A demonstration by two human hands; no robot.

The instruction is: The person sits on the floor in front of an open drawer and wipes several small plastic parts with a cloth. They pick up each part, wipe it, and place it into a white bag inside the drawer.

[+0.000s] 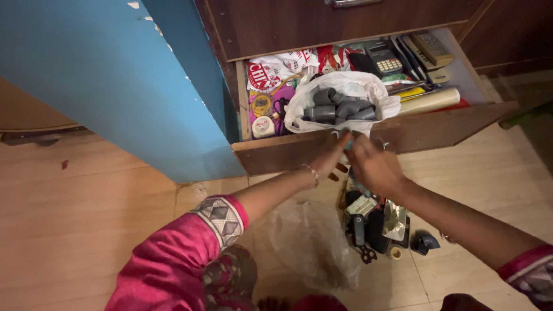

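Hands, left hand point(330, 162) and right hand point(371, 167), meet below white bag point(345, 86); fingers' grip unclear.

The left arm wears a short pink sleeve point(190, 242) edged with a grey-and-white diamond-patterned cuff point(222, 216). A thin bangle point(313, 174) circles the left wrist. The right arm's sleeve point(530, 273) is pink with a patterned hem.
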